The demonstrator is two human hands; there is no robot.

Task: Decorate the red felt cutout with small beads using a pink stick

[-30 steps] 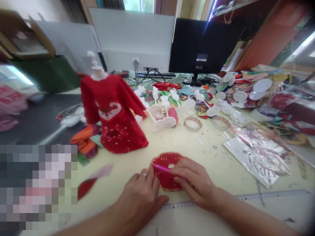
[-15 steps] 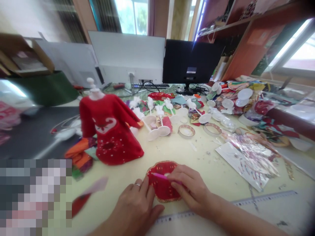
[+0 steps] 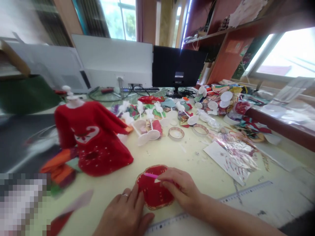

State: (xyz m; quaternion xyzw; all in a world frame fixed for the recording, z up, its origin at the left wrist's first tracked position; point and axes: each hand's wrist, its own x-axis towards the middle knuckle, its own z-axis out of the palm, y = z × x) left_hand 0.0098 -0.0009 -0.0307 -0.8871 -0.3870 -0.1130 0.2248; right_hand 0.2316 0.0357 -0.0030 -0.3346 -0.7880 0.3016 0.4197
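Note:
A round red fabric piece with gold trim lies flat on the pale yellow table in front of me. My left hand, with a ring on one finger, presses down on its left edge with the fingers laid flat. My right hand is pinched on a thin pink stick whose tip rests on the fabric's upper part.
A small red dress on a white mannequin stand stands to the left, with folded colourful cloth beside it. White doll stands, two tape rings, a shiny foil sheet and a ruler lie around. Monitors stand behind.
The view has tilted up and swung right, so everything sits lower and further left. Both hands stay on the red fabric, the pink stick still held over it.

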